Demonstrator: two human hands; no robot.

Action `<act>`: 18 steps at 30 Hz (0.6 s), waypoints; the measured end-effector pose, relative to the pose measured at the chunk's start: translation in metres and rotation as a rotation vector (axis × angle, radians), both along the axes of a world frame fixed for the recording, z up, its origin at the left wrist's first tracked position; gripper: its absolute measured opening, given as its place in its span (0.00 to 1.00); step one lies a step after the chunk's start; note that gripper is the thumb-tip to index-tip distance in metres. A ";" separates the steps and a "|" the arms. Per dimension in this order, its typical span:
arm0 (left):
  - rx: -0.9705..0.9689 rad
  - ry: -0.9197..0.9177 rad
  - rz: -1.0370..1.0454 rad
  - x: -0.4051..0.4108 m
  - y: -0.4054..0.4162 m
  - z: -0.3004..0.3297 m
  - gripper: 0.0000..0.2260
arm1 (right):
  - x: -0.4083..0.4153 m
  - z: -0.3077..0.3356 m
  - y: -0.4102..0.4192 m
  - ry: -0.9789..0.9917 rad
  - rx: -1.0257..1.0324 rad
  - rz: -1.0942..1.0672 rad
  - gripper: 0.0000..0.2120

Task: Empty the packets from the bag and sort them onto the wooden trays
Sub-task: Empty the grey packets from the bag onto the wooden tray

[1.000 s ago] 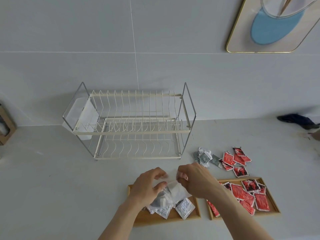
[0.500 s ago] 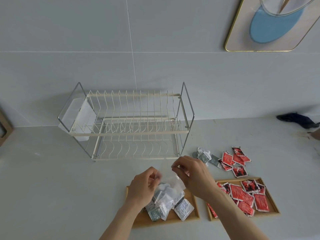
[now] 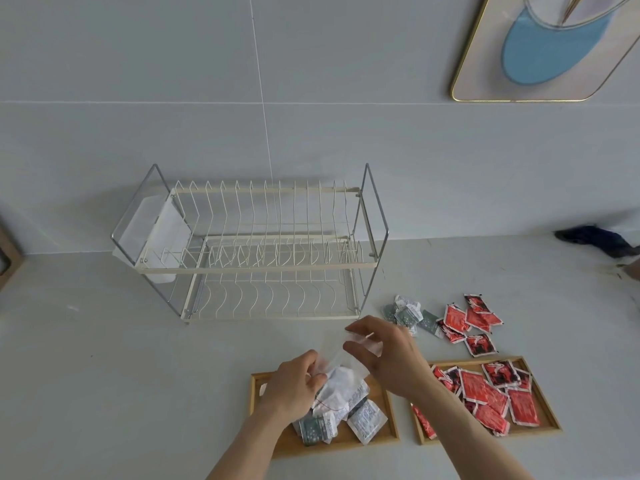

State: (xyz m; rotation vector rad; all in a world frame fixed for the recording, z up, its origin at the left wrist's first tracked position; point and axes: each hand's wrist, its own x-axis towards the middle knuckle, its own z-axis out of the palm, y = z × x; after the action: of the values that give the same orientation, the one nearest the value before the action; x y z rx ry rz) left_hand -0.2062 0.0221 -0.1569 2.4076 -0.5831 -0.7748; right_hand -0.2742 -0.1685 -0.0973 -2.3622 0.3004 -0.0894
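Your left hand (image 3: 294,384) — fingers closed, pinching the lower edge of a clear plastic bag (image 3: 341,362) above the left wooden tray (image 3: 393,424).
Your right hand (image 3: 389,355) — thumb and fingertips pinched on the bag's upper end, holding it raised and tilted so its mouth points down toward the left tray.
Bag contents: white and grey-green packets (image 3: 341,389), bunched at the low end and spilling onto the pile beneath.
Left tray: a heap of white and grey-green packets (image 3: 363,419), partly under your left hand.
Right wooden tray (image 3: 550,415): red packets (image 3: 485,396), overlapping, one hanging over the near left corner.
Counter (image 3: 104,375), beyond the trays: a loose cluster of grey-green packets (image 3: 407,311) just beside a loose cluster of red ones (image 3: 472,322).
Behind these — a two-tier wire dish rack (image 3: 256,251) against the wall.
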 end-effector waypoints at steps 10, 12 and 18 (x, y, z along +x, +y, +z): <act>-0.074 0.011 -0.093 -0.008 -0.019 0.002 0.11 | -0.016 -0.001 -0.035 0.264 -0.042 0.097 0.12; -0.095 0.026 -0.112 -0.010 -0.027 0.003 0.10 | -0.018 0.005 -0.042 0.246 -0.037 0.090 0.10; -0.167 0.037 -0.055 -0.010 -0.035 0.007 0.08 | -0.022 0.018 -0.050 0.235 -0.022 0.068 0.08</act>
State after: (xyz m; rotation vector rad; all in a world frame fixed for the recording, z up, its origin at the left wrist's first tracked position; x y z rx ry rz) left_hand -0.2158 -0.0129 -0.1498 2.2292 -0.6742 -0.7606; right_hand -0.2959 -0.2186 -0.0789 -2.4042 0.3325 0.2193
